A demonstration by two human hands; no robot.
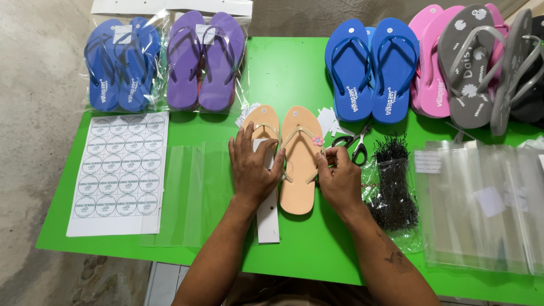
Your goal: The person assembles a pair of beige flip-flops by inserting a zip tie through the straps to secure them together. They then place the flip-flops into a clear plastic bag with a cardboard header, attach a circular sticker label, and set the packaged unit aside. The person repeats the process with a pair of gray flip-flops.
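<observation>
Head cam view, the only one: the left hand [251, 168] was lying flat over the left sandal of a peach flip-flop pair [298, 160], fingers spread, pinning it and a white card strip [267, 211] down on the green tabletop [283, 79]. The right hand [339, 180] was at the outer edge of the right sandal, fingertips pinched together close by the strap with the little pink flower [318, 140]. Couldn't tell whether anything small was between those fingers.

The pair sat side by side at the middle of the tabletop, toes pointing away. A clear plastic bag [192, 187] lay flat just left of it, a sheet of round stickers [118, 170] further left. Scissors [354, 143] and a packet of black tag pins [392, 190] were just right of the right hand, with a stack of more clear bags [481, 204] beyond that.

My guess is this was the pairing-up step, getting the two sandals and the card joined. Next would call for holding both sandals square while fastening.
</observation>
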